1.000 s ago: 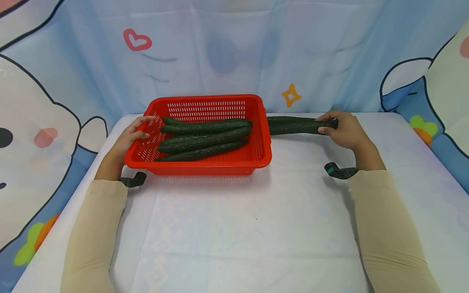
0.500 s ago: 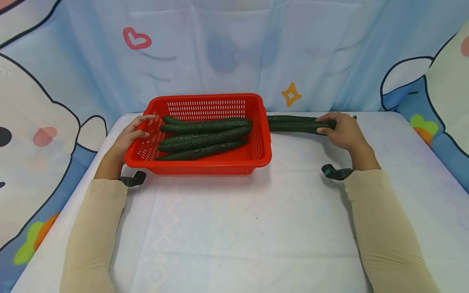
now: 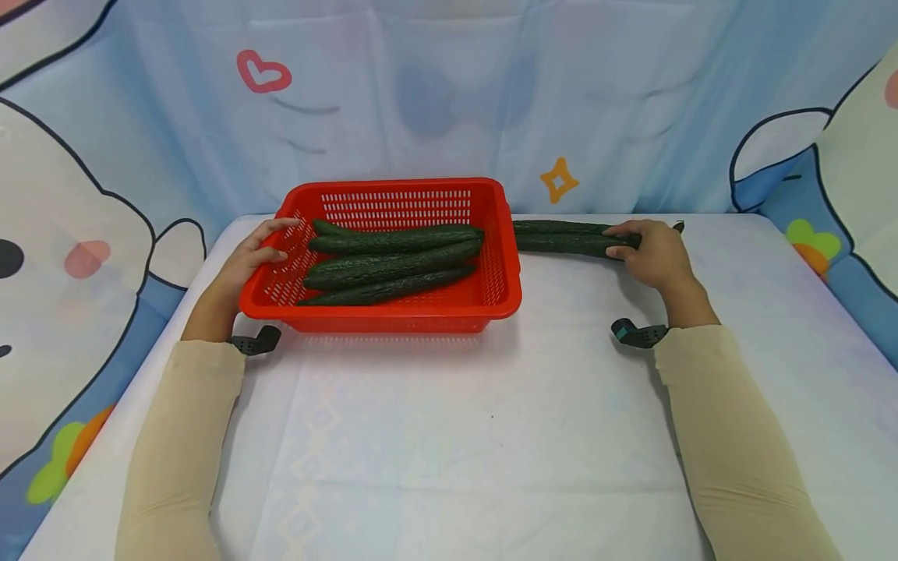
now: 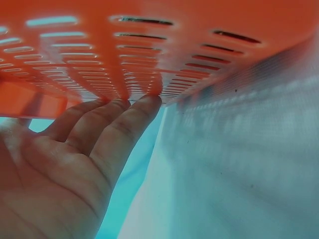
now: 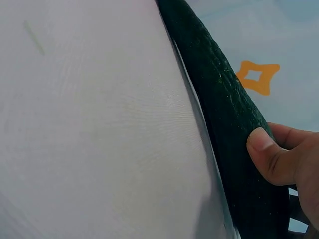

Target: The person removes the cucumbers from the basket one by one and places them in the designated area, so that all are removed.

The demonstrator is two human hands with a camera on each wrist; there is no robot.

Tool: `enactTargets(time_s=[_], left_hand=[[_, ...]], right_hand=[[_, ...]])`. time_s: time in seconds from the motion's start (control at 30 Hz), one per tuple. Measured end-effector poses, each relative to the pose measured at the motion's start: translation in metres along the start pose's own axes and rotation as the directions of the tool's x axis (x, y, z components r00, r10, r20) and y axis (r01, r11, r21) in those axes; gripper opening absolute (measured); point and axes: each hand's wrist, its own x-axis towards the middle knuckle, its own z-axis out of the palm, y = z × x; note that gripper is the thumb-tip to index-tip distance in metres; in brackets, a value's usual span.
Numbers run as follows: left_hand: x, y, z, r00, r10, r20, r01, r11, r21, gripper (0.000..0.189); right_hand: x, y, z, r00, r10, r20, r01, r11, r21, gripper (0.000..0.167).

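A red plastic basket [image 3: 393, 313] with slotted walls stands at the back of the table, several dark green cucumbers [image 3: 393, 269] lying lengthwise in it. My left hand [image 3: 245, 261] grips its left end at the rim; in the left wrist view my fingers [image 4: 132, 119] lie against the slotted outer wall. To the right of the basket, my right hand [image 3: 658, 253] pinches the right end of a cucumber [image 3: 561, 244], the thumb [image 5: 269, 154] on its near side in the right wrist view. Behind it lies another cucumber [image 3: 554, 227], partly hidden by that hand. The basket wall hides their left ends.
A white cloth [image 3: 491, 436] covers the table. Close behind the basket hangs a pale blue printed curtain [image 3: 449, 101]. A black wrist camera [image 3: 259, 341] sits by the left wrist, another black wrist camera [image 3: 638, 333] by the right.
My right hand has slid slightly left with the front cucumber, and the stem end of the rear cucumber now shows beyond it. The left hand and the basket stay in place.
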Motion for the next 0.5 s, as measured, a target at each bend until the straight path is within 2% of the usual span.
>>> enactTargets(time_s=[0.1, 0.33, 0.5], left_hand=[[-0.0001, 0.0005, 0.0011, 1.0, -0.009, -0.013, 0.01, 1.0, 0.015, 0.053], [-0.0001, 0.0019, 0.0005, 1.0, -0.01, 0.013, 0.01, 1.0, -0.021, 0.051], [0.0006, 0.0027, 0.0005, 1.0, -0.02, 0.007, 0.02, 1.0, -0.013, 0.051]], right_hand=[[0.0011, 0.0, 0.0003, 1.0, 0.014, 0.012, -0.014, 1.0, -0.004, 0.037], [0.0027, -0.0001, 0.0005, 0.999, 0.026, 0.03, -0.025, 1.0, -0.016, 0.037], [0.0022, 0.0001, 0.0014, 0.999, 0.027, 0.031, -0.026, 0.999, -0.029, 0.037]])
